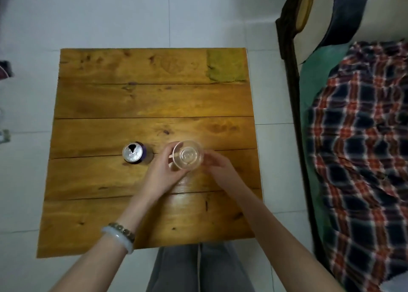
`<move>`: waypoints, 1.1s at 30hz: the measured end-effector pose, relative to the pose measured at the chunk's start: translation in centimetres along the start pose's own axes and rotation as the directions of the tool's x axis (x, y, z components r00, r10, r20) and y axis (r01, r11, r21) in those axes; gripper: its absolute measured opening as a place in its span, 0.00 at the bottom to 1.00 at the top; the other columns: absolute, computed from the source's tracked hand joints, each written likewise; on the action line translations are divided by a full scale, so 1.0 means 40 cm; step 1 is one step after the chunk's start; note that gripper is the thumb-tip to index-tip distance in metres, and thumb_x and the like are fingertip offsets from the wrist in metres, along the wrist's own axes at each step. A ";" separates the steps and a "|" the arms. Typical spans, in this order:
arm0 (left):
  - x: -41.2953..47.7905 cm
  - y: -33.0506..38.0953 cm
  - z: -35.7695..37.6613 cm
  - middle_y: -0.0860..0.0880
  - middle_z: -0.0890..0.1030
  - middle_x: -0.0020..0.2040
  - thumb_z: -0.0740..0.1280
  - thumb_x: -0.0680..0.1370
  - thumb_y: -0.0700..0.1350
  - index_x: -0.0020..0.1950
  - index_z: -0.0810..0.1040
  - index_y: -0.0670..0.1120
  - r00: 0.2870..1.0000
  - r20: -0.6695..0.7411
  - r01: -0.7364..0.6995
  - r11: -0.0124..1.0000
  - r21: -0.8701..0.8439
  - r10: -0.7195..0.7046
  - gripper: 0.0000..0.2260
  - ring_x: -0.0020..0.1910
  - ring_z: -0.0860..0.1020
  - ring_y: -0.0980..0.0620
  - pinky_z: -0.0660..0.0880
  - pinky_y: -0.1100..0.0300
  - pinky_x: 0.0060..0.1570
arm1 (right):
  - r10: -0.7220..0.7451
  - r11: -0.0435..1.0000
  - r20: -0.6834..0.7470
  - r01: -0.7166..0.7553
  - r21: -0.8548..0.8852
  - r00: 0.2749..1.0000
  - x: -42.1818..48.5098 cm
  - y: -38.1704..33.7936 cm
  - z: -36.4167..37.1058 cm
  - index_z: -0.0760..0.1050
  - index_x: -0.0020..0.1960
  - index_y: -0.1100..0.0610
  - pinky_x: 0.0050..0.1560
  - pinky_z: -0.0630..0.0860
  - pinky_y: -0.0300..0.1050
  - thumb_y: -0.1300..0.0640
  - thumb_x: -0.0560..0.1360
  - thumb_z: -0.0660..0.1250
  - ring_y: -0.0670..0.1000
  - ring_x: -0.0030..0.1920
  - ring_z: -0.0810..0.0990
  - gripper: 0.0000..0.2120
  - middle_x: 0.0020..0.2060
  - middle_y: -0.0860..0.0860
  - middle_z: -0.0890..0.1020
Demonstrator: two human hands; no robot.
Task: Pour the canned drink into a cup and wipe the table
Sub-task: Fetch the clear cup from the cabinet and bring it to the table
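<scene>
View from above of a square wooden table (132, 106) made of wide honey-coloured planks with dark knots and seams, standing on a pale tiled floor (132, 15). A clear cup (187, 156) sits a little right of the table's centre, closer to the near edge than the far one. It is colourless and see-through, with a round rim and raised concentric rings on its base showing through its open mouth; no liquid can be seen inside. It is not clear whether the base rests on the wood or is raised just above it. Both hands hold it. The left hand (163, 170) wraps its thumb and fingers round the cup's left side. The right hand (217, 165) curls round the right side, its fingertips blurred and partly hidden by the cup wall. Just beside the left hand, towards the table's left edge, a can (134, 153) stands upright. It has a dark purple body and a silver top, and the drinking hole is open and dark. The can and cup are near each other but apart. A yellow-green cloth (227, 65) lies flat in the far right corner of the table, well apart from the cup. The left wrist wears two bracelets (120, 234), one pale and smooth, one of dark beads. Grey trousers (198, 267) show below the table's near edge. A bed with a red, navy and white plaid blanket (364, 137) runs along the right.
</scene>
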State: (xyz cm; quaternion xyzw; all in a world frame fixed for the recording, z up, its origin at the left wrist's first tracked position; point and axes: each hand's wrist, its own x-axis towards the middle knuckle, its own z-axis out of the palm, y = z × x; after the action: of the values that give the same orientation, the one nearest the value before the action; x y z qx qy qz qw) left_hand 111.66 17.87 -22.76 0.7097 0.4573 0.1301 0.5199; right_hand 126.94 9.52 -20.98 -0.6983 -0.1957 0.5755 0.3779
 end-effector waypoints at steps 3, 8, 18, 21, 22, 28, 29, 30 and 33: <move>0.033 -0.069 0.045 0.64 0.77 0.56 0.79 0.63 0.53 0.60 0.71 0.60 0.999 -0.013 0.039 0.999 -0.020 -0.039 0.29 0.56 0.76 0.63 0.76 0.59 0.56 | -0.001 1.000 0.024 0.001 0.001 1.000 0.065 0.042 -0.005 0.75 0.60 0.60 0.45 0.74 0.28 0.76 0.71 0.59 0.43 0.49 0.78 0.22 0.52 0.51 0.80; 0.070 -0.152 0.094 0.67 0.77 0.54 0.77 0.62 0.56 0.59 0.70 0.63 0.995 -0.042 0.090 0.995 -0.043 -0.091 0.28 0.55 0.76 0.64 0.75 0.58 0.55 | -0.012 1.000 0.013 0.012 -0.011 1.000 0.155 0.119 0.002 0.75 0.61 0.64 0.49 0.75 0.32 0.76 0.71 0.58 0.44 0.49 0.77 0.21 0.54 0.56 0.80; 0.098 -0.221 0.106 0.67 0.76 0.54 0.79 0.65 0.47 0.58 0.69 0.63 0.994 -0.034 0.105 0.994 -0.004 -0.105 0.28 0.55 0.76 0.67 0.73 0.66 0.53 | -0.028 0.999 0.061 0.030 -0.034 0.998 0.215 0.177 0.015 0.76 0.60 0.61 0.51 0.75 0.32 0.74 0.71 0.57 0.38 0.46 0.78 0.21 0.49 0.49 0.81; 0.105 -0.223 0.106 0.68 0.76 0.53 0.79 0.65 0.47 0.58 0.69 0.64 0.993 -0.029 0.115 0.993 0.009 -0.115 0.29 0.54 0.75 0.68 0.73 0.66 0.53 | -0.037 0.999 0.059 0.039 -0.035 0.998 0.220 0.178 0.013 0.76 0.59 0.60 0.53 0.75 0.34 0.73 0.71 0.58 0.38 0.47 0.78 0.20 0.49 0.49 0.81; 0.105 -0.222 0.106 0.69 0.75 0.52 0.79 0.65 0.47 0.59 0.69 0.63 0.993 -0.021 0.118 0.993 0.019 -0.117 0.28 0.53 0.75 0.69 0.73 0.68 0.52 | -0.031 0.999 0.061 0.033 -0.032 0.998 0.221 0.177 0.013 0.76 0.59 0.60 0.54 0.75 0.35 0.72 0.71 0.59 0.39 0.49 0.78 0.20 0.50 0.50 0.81; 0.104 -0.224 0.109 0.69 0.75 0.51 0.78 0.66 0.48 0.60 0.70 0.58 0.992 -0.017 0.125 0.991 0.036 -0.125 0.26 0.51 0.73 0.74 0.69 0.77 0.47 | -0.015 0.999 0.072 0.018 -0.049 0.997 0.231 0.186 0.017 0.77 0.58 0.60 0.55 0.75 0.37 0.66 0.65 0.58 0.47 0.52 0.79 0.23 0.51 0.53 0.82; 0.105 -0.225 0.110 0.68 0.75 0.51 0.78 0.66 0.48 0.60 0.70 0.59 0.992 -0.018 0.128 0.991 0.030 -0.127 0.26 0.52 0.73 0.73 0.69 0.76 0.47 | -0.014 0.999 0.070 0.017 -0.042 0.997 0.232 0.187 0.018 0.77 0.57 0.60 0.55 0.75 0.37 0.65 0.64 0.58 0.46 0.52 0.79 0.23 0.51 0.52 0.82; 0.104 -0.224 0.110 0.68 0.76 0.51 0.78 0.66 0.48 0.59 0.70 0.59 0.991 -0.018 0.129 0.991 0.027 -0.129 0.26 0.52 0.73 0.73 0.70 0.76 0.47 | -0.011 0.999 0.067 0.013 -0.032 0.998 0.232 0.186 0.019 0.77 0.57 0.59 0.56 0.75 0.37 0.64 0.62 0.57 0.46 0.51 0.79 0.24 0.50 0.52 0.82; 0.106 -0.223 0.110 0.68 0.75 0.50 0.78 0.66 0.47 0.59 0.70 0.58 0.993 -0.016 0.117 0.992 0.038 -0.116 0.26 0.51 0.72 0.76 0.68 0.78 0.46 | -0.014 1.000 0.069 0.015 -0.017 0.998 0.232 0.183 0.022 0.77 0.56 0.57 0.58 0.75 0.40 0.64 0.61 0.56 0.46 0.52 0.79 0.25 0.50 0.52 0.81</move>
State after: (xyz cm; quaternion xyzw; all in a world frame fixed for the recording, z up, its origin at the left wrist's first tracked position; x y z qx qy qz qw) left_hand 112.31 18.86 -33.50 0.6907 0.5040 0.0958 0.5096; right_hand 127.36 11.68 -32.63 -0.6799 -0.2186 0.5947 0.3691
